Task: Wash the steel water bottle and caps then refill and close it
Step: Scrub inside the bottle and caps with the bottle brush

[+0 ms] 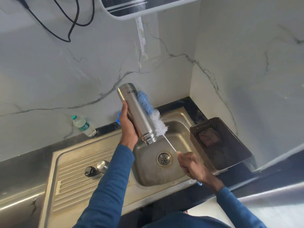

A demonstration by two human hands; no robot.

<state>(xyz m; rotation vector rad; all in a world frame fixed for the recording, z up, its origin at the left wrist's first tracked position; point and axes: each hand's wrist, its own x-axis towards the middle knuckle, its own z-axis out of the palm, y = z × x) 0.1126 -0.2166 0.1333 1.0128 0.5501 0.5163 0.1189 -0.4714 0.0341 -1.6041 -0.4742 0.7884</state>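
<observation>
Both hands grip: left hand point(128, 127) fingers wrap the steel bottle point(136, 112), right hand point(194, 167) fingers clasp the brush point(153, 112) handle.

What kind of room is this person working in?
Most likely a home kitchen: a steel sink with a ribbed draining board is set in a dark counter against marble-look walls, and the left hand holds a steel bottle being scrubbed with a bottle brush.

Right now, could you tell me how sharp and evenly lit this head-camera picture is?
Head view: wide-angle bending bows the counter edges; the bottle and brush are fairly sharp; the sink carries soft glare; the frame's corners are blurred; light is even, shadows faint.
</observation>
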